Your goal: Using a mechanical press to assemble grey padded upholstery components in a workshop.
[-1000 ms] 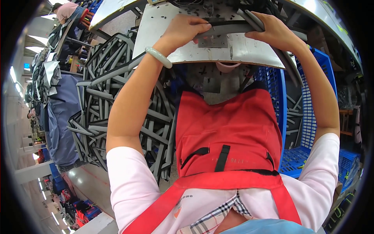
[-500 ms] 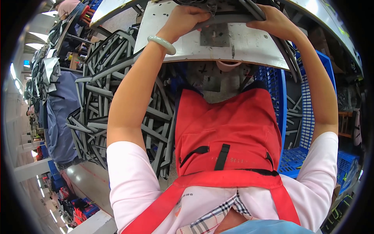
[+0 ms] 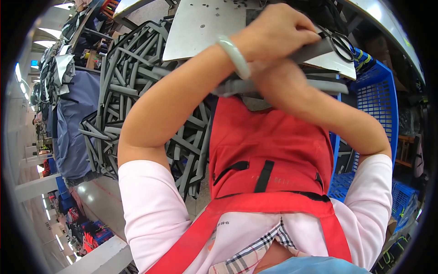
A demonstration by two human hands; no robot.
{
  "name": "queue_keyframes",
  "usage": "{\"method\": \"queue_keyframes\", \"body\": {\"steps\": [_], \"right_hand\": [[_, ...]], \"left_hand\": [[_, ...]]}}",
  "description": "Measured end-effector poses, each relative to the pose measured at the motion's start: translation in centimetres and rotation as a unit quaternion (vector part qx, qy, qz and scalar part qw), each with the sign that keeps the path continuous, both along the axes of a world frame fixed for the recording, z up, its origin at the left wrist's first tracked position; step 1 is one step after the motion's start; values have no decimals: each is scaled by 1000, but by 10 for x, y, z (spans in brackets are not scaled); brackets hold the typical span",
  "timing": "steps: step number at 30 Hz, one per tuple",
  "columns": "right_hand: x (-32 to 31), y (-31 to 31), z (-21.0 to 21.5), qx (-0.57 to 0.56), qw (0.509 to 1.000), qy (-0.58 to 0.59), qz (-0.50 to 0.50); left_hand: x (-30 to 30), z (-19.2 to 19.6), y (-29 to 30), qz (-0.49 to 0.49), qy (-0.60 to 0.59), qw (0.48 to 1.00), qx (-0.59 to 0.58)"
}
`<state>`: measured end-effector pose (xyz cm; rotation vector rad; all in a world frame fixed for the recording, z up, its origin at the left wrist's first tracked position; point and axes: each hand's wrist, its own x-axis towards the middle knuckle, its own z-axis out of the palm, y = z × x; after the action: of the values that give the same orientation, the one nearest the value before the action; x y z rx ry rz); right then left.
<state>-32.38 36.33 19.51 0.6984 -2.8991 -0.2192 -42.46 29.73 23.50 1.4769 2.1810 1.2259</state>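
Observation:
My left hand [image 3: 280, 34], with a pale bangle at its wrist, is over the white table [image 3: 200, 32]. Its fingers are closed on a grey foam-like strip [image 3: 315, 51], which points down-left from them. Crossing beneath the left wrist, my right hand [image 3: 276, 82] is smeared by motion and its fingertips are hidden. Blurred grey strips [image 3: 235, 86] stick out to its left and appear to be in its grip. More grey strip [image 3: 326, 84] shows on its other side, at the table's near edge. Black loops [image 3: 342, 45] lie beside the left fingers.
A big heap of grey strips [image 3: 123, 86] is left of my red apron [image 3: 273, 146]. Right of me stands a blue plastic crate [image 3: 374, 91]. Small dark scraps [image 3: 205, 6] dot the table's far part. A blue-grey cloth [image 3: 77, 123] hangs farther left.
Both hands were apart at the table's far side, on grey strips. My left hand has moved right, and my right hand has swung left and nearer, so the arms now cross.

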Motion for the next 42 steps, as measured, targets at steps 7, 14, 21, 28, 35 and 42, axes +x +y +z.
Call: {"method": "queue_keyframes", "body": {"steps": [7,14,21,28,35,42], "right_hand": [[18,144,29,-291,946,-2,-141],[-10,155,33,-341,918,-55,-197],[-42,167,32,-339,923,-68,-171],[-59,171,29,-343,922,-72,-167],[-73,181,26,-356,917,-86,-161],[-76,191,20,-297,938,-77,-161]], "left_hand": [[-23,-30,-81,-6,-178,968,-178],[-39,-18,-58,121,-1,989,-84],[-68,-18,-52,147,-61,985,-71],[-81,-18,-51,162,-74,980,-85],[-92,-22,-46,174,-83,980,-57],[-93,-27,-49,169,-86,982,-16]]}}
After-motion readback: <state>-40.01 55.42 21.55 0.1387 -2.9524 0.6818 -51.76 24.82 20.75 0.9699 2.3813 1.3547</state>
